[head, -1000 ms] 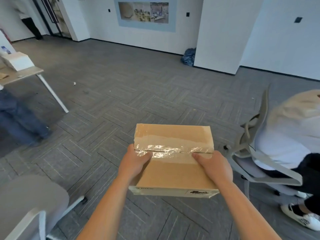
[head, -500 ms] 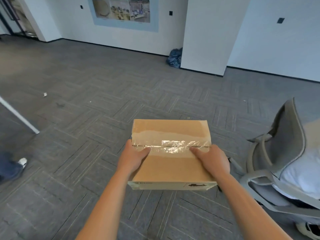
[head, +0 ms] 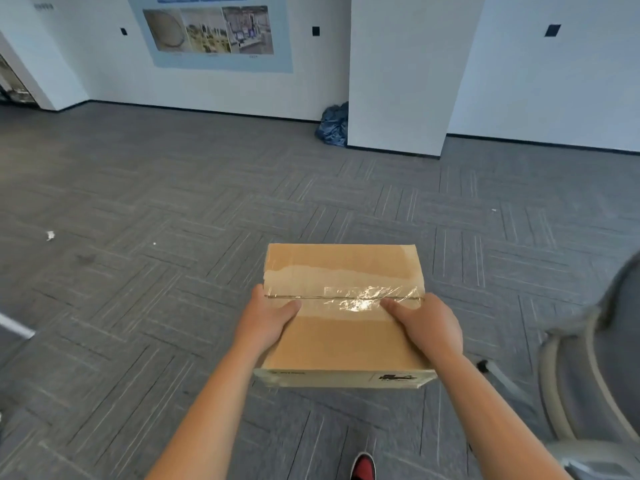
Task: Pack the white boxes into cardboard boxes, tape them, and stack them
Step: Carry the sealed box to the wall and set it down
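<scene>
A closed cardboard box [head: 343,337] with clear tape along its top seam is carried in front of me above the grey carpet. My left hand [head: 265,320] grips its left side with the thumb lying on the lid. On the other side my right hand [head: 427,325] grips the box, its thumb resting on the taped seam. The fingers of both hands are hidden below the box. No white boxes are in view.
A grey office chair [head: 588,386] stands close at the right edge. A white pillar [head: 405,74] rises ahead, with a blue bag [head: 334,124] at its foot. A white table leg [head: 14,327] shows at the left. My red shoe [head: 363,466] is at the bottom.
The view has turned rightward across the room with the box held the same way. The table and the standing person at left have left the view; the seated person in the chair is out of frame.
</scene>
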`<state>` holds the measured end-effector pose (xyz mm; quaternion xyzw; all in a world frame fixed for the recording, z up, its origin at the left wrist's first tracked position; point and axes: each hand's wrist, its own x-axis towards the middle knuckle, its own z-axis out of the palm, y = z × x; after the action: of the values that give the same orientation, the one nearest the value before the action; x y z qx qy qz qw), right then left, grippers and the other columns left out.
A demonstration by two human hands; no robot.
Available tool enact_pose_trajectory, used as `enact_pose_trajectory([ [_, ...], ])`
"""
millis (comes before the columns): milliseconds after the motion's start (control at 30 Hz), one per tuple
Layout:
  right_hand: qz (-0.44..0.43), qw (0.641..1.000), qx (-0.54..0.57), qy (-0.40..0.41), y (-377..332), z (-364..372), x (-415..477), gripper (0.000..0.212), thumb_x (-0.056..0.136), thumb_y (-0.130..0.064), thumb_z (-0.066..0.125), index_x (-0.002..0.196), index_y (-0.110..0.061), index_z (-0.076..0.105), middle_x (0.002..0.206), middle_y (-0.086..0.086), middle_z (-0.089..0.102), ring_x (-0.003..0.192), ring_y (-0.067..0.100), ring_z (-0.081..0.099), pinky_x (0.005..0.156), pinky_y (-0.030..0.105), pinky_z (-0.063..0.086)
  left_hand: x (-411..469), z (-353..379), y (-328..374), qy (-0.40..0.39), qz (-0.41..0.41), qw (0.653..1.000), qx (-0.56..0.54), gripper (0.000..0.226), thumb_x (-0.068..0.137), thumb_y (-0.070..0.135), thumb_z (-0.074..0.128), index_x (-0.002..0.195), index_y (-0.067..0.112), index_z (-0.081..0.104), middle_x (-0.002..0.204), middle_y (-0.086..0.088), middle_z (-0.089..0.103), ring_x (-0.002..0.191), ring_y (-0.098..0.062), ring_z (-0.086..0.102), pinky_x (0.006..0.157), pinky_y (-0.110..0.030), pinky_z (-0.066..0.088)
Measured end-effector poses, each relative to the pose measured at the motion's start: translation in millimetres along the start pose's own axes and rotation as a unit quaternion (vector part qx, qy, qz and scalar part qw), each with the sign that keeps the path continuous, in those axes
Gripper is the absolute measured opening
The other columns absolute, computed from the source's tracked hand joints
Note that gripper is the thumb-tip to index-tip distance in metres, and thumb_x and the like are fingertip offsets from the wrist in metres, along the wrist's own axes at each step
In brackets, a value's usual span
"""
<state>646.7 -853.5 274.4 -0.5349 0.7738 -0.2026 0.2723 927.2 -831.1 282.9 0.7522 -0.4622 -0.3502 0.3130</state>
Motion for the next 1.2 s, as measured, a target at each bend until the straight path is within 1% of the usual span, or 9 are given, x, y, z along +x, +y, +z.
enact_pose_trajectory([
  [100, -0.002, 1.000, 0.012, -0.012, -31.8, -0.3, 69.1, 0.069, 0.068, -0.082, 0.061, 0.098, -0.021, 0.055, 0.088, -0.006, 0.065, 0.077, 0.018, 0.062, 0.063, 0.035, 0.050, 63.6, 3.4, 34.7, 0.010, 0.000, 1.000, 0.007, 0.048, 0.083, 0.047, 0.073, 0.117, 0.027, 0.046, 0.105, 0.015, 0.059, 0.100, -0.016, 0.060, 0.080, -0.037, 0.048],
  [200, -0.011, 1.000, 0.008, -0.017, -68.0, -3.2, 128.9, 0.072, 0.067, -0.083, 0.060, 0.100, -0.019, 0.054, 0.089, -0.005, 0.064, 0.079, 0.020, 0.062, 0.065, 0.036, 0.050, 120.4, 1.0, 66.8, 0.020, 0.008, 1.000, 0.009, 0.049, 0.084, 0.047, 0.073, 0.118, 0.027, 0.045, 0.106, 0.014, 0.058, 0.099, -0.017, 0.058, 0.078, -0.036, 0.046],
  [400, -0.006, 1.000, 0.001, -0.013, -127.9, -2.3, 243.6, 0.075, 0.064, -0.085, 0.058, 0.101, -0.020, 0.054, 0.089, -0.006, 0.064, 0.077, 0.019, 0.063, 0.068, 0.038, 0.055, 237.8, 6.3, 114.5, 0.021, 0.017, 1.000, -0.003, 0.043, 0.086, 0.046, 0.071, 0.116, 0.030, 0.043, 0.099, 0.020, 0.052, 0.095, -0.014, 0.053, 0.074, -0.034, 0.042],
  [500, -0.005, 1.000, -0.002, 0.001, -154.0, 10.1, 304.4, 0.079, 0.060, -0.089, 0.055, 0.100, -0.022, 0.055, 0.089, -0.007, 0.065, 0.075, 0.016, 0.063, 0.067, 0.038, 0.055, 310.6, 14.6, 125.9, 0.013, 0.022, 1.000, -0.013, 0.044, 0.085, 0.045, 0.072, 0.116, 0.028, 0.045, 0.098, 0.021, 0.053, 0.096, -0.014, 0.055, 0.070, -0.033, 0.042],
  [667, 0.012, 1.000, -0.003, 0.015, -208.7, 32.8, 408.8, 0.085, 0.060, -0.091, 0.055, 0.104, -0.019, 0.055, 0.089, -0.006, 0.065, 0.075, 0.016, 0.064, 0.066, 0.038, 0.057, 447.0, 21.0, 154.8, -0.011, 0.042, 0.999, -0.014, 0.050, 0.082, 0.048, 0.074, 0.119, 0.028, 0.047, 0.109, 0.013, 0.060, 0.099, -0.016, 0.059, 0.080, -0.037, 0.049],
  [800, 0.049, 0.998, 0.029, 0.040, -247.2, 37.6, 487.9, 0.080, 0.063, -0.087, 0.059, 0.103, -0.018, 0.055, 0.088, -0.005, 0.066, 0.076, 0.017, 0.063, 0.067, 0.038, 0.056, 552.6, 24.9, 201.9, -0.044, 0.064, 0.997, 0.013, 0.056, 0.080, 0.052, 0.074, 0.121, 0.028, 0.047, 0.113, 0.011, 0.059, 0.102, -0.018, 0.060, 0.085, -0.040, 0.051],
  [933, 0.080, 0.994, 0.042, 0.055, -267.9, 30.8, 560.7, 0.078, 0.065, -0.086, 0.059, 0.105, -0.019, 0.055, 0.090, -0.006, 0.065, 0.077, 0.015, 0.063, 0.064, 0.035, 0.054, 637.6, 43.6, 248.1, -0.073, 0.084, 0.993, 0.040, 0.058, 0.078, 0.054, 0.074, 0.122, 0.025, 0.048, 0.114, 0.009, 0.061, 0.105, -0.021, 0.061, 0.088, -0.043, 0.051],
  [1100, 0.104, 0.991, 0.047, 0.070, -279.0, 19.3, 667.0, 0.070, 0.068, -0.082, 0.061, 0.099, -0.020, 0.055, 0.086, -0.008, 0.064, 0.074, 0.014, 0.062, 0.067, 0.036, 0.054, 736.0, 88.0, 301.5, -0.106, 0.083, 0.990, 0.048, 0.082, 0.072, 0.065, 0.071, 0.136, 0.022, 0.042, 0.130, 0.003, 0.060, 0.116, -0.024, 0.059, 0.095, -0.047, 0.050],
  [1200, 0.103, 0.991, 0.048, 0.076, -282.5, 13.1, 741.9, 0.072, 0.066, -0.084, 0.059, 0.096, -0.020, 0.055, 0.086, -0.007, 0.064, 0.074, 0.015, 0.062, 0.068, 0.037, 0.056, 794.2, 122.0, 336.7, -0.099, 0.096, 0.989, 0.049, 0.071, 0.078, 0.057, 0.073, 0.133, 0.021, 0.045, 0.127, 0.004, 0.061, 0.113, -0.023, 0.060, 0.091, -0.044, 0.050],
])
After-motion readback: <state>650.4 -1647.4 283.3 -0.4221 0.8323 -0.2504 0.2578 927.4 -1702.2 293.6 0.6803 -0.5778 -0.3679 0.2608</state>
